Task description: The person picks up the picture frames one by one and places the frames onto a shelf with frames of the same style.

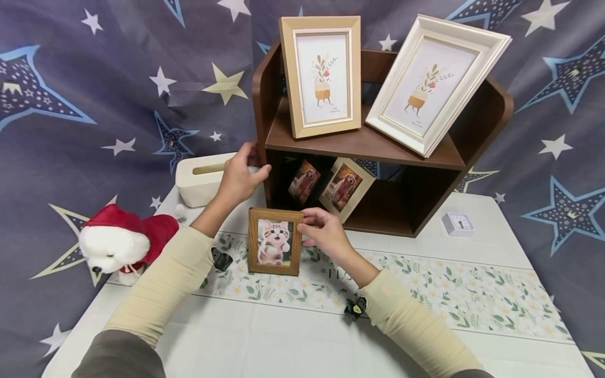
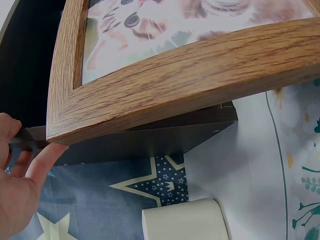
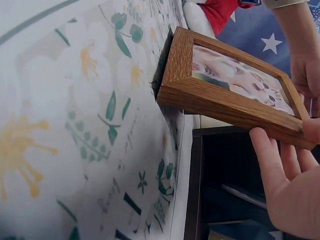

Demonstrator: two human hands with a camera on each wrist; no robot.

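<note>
A brown wooden photo frame (image 1: 252, 241) with a kitten picture stands near the front of a dark brown shelf (image 1: 364, 142). My right hand (image 1: 328, 233) pinches its upper right edge between thumb and fingers; in the right wrist view the fingers (image 3: 272, 165) lie along the frame's (image 3: 225, 107) side, its lower end at the tabletop. My left hand (image 1: 241, 176) grips the front edge of the shelf's left side panel. In the left wrist view, the left hand's thumb (image 2: 45, 162) and fingers come round that panel (image 2: 145, 147), with the kitten frame (image 2: 190, 75) in the foreground.
On the upper shelf lean a tan frame (image 1: 287, 79) and a tilted white frame (image 1: 489, 60). Two dog-picture frames (image 1: 345, 189) sit in the lower compartment. A cream tissue box (image 1: 189, 189) and plush dog (image 1: 113, 247) stand left; a small white clock (image 1: 457, 224) stands right.
</note>
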